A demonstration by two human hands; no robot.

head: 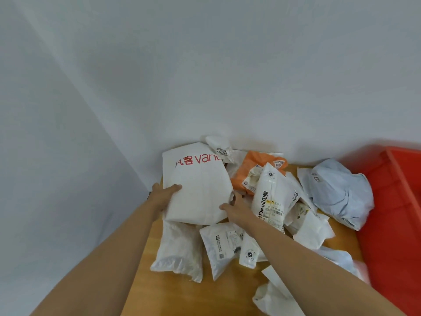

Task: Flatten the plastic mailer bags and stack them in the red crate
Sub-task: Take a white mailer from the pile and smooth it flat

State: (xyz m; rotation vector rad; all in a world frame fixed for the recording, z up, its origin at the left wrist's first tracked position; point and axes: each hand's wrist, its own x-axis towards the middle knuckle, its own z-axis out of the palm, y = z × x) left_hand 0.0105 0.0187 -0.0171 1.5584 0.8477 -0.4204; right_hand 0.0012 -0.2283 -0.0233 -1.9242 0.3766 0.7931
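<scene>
Nearest, crumpled white mailers (276,295) are lying at the near edge of the wooden table (145,290), with a wrinkled translucent bag (180,252) and a small labelled white pouch (222,249) just beyond. Further in, both hands are gripping a large white mailer with red lettering (198,190): the left hand (165,195) is holding its left edge, thumb on top, and the right hand (237,209) is clasping its lower right corner. Right of it, a tall white printed bag (271,197) is leaning over an orange mailer (252,165). A pale blue crumpled bag (339,192) is resting against the red crate (396,201), standing at the table's right side.
</scene>
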